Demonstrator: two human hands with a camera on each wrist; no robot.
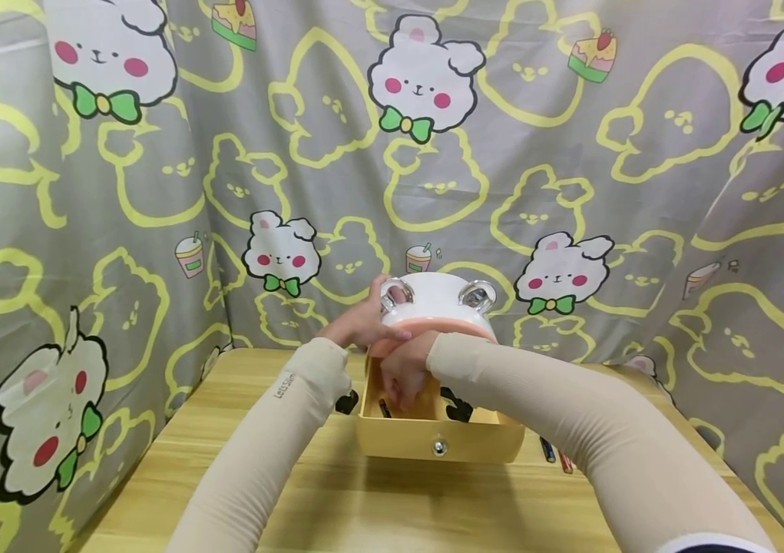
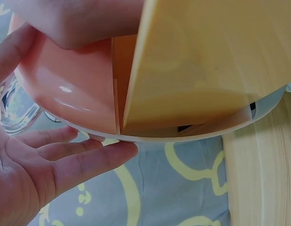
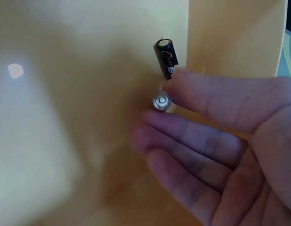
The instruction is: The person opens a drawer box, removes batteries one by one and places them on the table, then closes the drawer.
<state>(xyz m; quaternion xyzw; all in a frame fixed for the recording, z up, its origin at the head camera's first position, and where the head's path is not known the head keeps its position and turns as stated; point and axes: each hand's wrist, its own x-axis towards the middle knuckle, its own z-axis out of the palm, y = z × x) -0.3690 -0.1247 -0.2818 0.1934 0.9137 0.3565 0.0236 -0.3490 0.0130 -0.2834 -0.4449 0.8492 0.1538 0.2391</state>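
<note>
My left hand [image 1: 368, 319] holds the left side of a white and pink storage box [image 1: 433, 301], its thumb on the pink front and its fingers along the outside. A yellow drawer [image 1: 405, 442] with a round silver knob is pulled out of the box. Inside it is my right hand [image 1: 405, 372], pinching a small battery [image 3: 162, 100] between thumb and forefinger; the silver end faces the right wrist camera. Just beyond the thumb, a black battery [image 3: 166, 57] is inside the drawer, partly hidden by the thumb tip.
On the wooden table [image 1: 260, 453], a blue cylinder [image 1: 547, 450] and a red cylinder [image 1: 566, 461] lie to the right of the drawer, partly behind the right sleeve. Clear ear-shaped loops [image 1: 478, 296] stick up from the box. A patterned curtain [image 1: 336, 177] surrounds the table.
</note>
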